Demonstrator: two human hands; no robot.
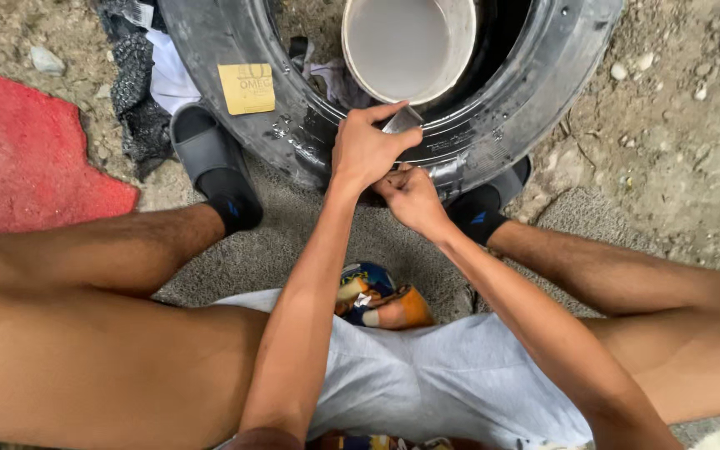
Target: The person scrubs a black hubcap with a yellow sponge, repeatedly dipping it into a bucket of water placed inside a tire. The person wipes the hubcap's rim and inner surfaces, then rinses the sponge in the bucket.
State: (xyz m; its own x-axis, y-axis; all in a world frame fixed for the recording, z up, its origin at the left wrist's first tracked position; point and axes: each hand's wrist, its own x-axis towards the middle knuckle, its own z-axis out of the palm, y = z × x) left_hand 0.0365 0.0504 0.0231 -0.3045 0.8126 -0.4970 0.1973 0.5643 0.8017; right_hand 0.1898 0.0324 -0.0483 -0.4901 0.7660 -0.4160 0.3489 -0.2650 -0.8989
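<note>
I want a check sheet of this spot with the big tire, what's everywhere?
Surface: grey mat over stony dirt ground.
Job's things: black tire lying flat; white bucket stands in its hole; small grey piece at the rim.
Clutter: red mat, rags, yellow tag on the tire.
Grippers: left hand pinches the grey piece; right hand pressed to the tire's edge just below.
Cables: nothing seen.
Surroundings: the person's bare legs, grey sandals, loose stones.
</note>
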